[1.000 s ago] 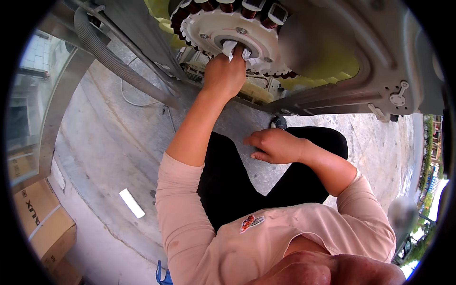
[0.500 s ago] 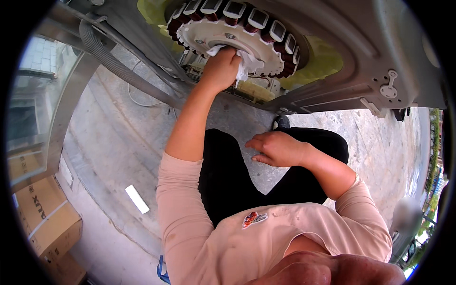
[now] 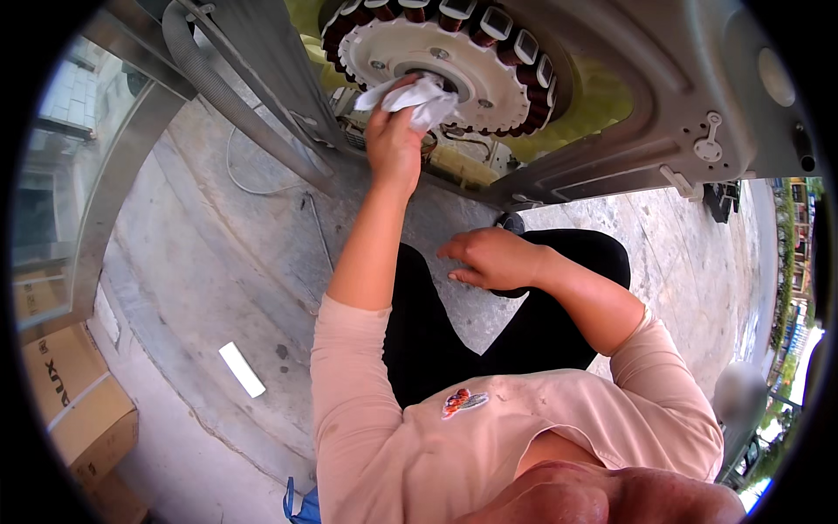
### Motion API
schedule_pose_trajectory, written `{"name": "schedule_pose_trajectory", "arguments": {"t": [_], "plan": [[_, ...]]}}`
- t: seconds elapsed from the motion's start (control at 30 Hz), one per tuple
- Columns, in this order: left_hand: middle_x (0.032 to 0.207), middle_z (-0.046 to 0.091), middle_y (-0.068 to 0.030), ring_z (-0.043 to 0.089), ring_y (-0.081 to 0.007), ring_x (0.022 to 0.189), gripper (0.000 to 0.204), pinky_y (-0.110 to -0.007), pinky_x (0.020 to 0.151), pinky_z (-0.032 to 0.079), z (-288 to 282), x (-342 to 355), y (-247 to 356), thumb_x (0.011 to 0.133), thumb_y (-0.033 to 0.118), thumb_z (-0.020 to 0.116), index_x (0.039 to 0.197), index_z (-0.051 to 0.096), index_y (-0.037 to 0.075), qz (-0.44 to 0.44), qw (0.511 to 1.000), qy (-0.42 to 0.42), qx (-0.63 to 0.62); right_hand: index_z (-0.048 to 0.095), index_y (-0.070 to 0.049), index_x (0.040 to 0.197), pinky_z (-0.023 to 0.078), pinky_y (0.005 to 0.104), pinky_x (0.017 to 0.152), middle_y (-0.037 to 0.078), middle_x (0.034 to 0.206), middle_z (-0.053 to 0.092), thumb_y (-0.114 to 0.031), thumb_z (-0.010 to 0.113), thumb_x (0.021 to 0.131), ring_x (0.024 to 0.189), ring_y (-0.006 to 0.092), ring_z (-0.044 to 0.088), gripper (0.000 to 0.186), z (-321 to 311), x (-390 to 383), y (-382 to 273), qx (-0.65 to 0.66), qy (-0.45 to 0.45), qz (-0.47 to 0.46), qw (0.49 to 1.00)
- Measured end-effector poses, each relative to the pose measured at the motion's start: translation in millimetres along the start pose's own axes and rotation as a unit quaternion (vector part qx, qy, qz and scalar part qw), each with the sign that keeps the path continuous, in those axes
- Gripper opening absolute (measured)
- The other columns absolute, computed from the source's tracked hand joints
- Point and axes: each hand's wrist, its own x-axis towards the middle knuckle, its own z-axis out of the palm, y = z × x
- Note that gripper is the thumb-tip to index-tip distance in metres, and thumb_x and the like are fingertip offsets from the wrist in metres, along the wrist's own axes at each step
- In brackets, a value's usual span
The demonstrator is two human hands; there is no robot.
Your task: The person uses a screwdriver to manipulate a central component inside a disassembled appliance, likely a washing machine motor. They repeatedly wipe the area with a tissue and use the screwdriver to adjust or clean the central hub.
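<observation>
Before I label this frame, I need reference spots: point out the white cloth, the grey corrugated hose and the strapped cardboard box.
White cloth [image 3: 428, 99], head view: its crumpled middle.
Grey corrugated hose [image 3: 215, 86], head view: its ribbed upper stretch.
Strapped cardboard box [image 3: 96, 408], head view: its broad face.

Daylight floods pale-grey concrete floor [image 3: 690, 279], R; crumpled white cloth [image 3: 428, 98] shows bright vs. dim grey metal machine panel [image 3: 672, 87]; fisheye bends edges, w/ round grey blur [image 3: 740, 390] lower R.

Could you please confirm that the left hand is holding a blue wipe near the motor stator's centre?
Not quite: the head view shows that the wipe is white, not blue. The left hand does hold it near the centre of the motor stator.
</observation>
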Motion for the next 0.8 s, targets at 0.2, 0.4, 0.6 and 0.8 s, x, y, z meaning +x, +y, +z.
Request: {"name": "schedule_pose_trajectory", "arguments": {"t": [0.2, 0.4, 0.6, 0.8], "plan": [[0.119, 0.056, -0.0102, 0.057, -0.0226, 0.104, 0.042, -0.034, 0.080, 0.046, -70.4, -51.4, 25.0, 0.085, 0.006, 0.056, 0.125, 0.048, 0.003, -0.047, 0.999, -0.010, -0.009, 0.055, -0.004, 0.114, 0.047, 0.0428, 0.078, 0.016, 0.099, 0.060, -0.023, 0.060, 0.083, 0.092, 0.0348, 0.058, 0.037, 8.7, -6.6, 3.0, 0.002, -0.004, 0.033, 0.999], [0.102, 0.064, -0.0093, 0.062, -0.0253, 0.095, 0.032, -0.034, 0.082, 0.047, -215.7, -83.8, 10.6, 0.082, 0.011, 0.062, 0.112, 0.057, 0.002, -0.079, 0.560, -0.023, 0.824, 0.056, -0.002, 0.112, 0.046, 0.0406, 0.082, 0.016, 0.105, 0.060, -0.023, 0.060, 0.084, 0.096, 0.0342, 0.057, 0.035, 18.9, -5.1, 7.8, 0.008, -0.023, 0.046, 0.999], [0.107, 0.062, -0.0165, 0.060, -0.0353, 0.097, 0.028, -0.041, 0.083, 0.047, -315.6, -122.1, 27.3, 0.083, 0.022, 0.060, 0.108, 0.062, 0.009, -0.188, 0.794, 0.070, 0.574, 0.055, -0.002, 0.113, 0.046, 0.0414, 0.082, 0.016, 0.104, 0.060, -0.022, 0.059, 0.084, 0.096, 0.0345, 0.057, 0.036, 22.7, 0.5, -0.1, 0.002, -0.024, 0.026, 0.999], [0.090, 0.065, -0.0189, 0.063, -0.0369, 0.082, 0.029, -0.047, 0.070, 0.047, -258.7, -122.4, 41.9, 0.085, 0.026, 0.056, 0.108, 0.062, 0.010, -0.191, 0.503, 0.009, 0.843, 0.055, -0.002, 0.113, 0.046, 0.0416, 0.082, 0.016, 0.104, 0.060, -0.022, 0.059, 0.084, 0.097, 0.0347, 0.057, 0.036, 22.9, -6.4, -3.7, 0.001, -0.032, 0.046, 0.998]]}}
